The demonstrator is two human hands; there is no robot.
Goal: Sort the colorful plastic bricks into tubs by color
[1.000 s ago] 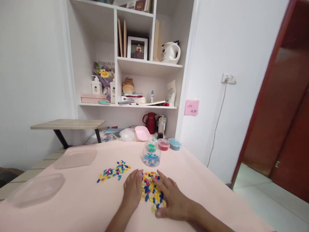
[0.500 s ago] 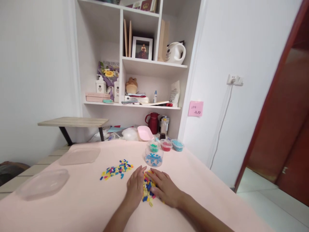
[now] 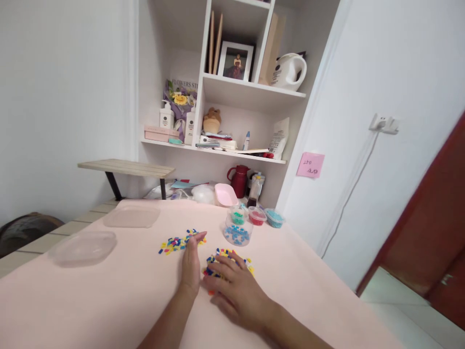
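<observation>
A pile of small coloured pieces [image 3: 224, 253], yellow, blue, white and red, lies on the pink table cover. My right hand [image 3: 238, 288] rests over the near side of this pile with its fingers spread, hiding part of it. On the pile's left, my left hand [image 3: 191, 264] stands on its edge, fingers stretched out and nothing held. Just beyond the left fingers a second, looser scatter of similar pieces [image 3: 177, 243] is spread out. Behind the right hand sits a round clear tub of blue pieces [image 3: 237, 234].
Clear tubs of green pieces [image 3: 238, 216], red pieces [image 3: 257, 216] and light-blue pieces [image 3: 274, 218] stand at the back. Two clear lids [image 3: 85, 248] lie at the left. A pink tray [image 3: 225, 195], a dark red jug [image 3: 239, 181] and a shelf unit [image 3: 254, 89] are behind.
My left hand has moved left, away from the right one, towards the looser scatter. The pile between the hands is now spread wider, with the right hand over it. The camera view has tilted.
</observation>
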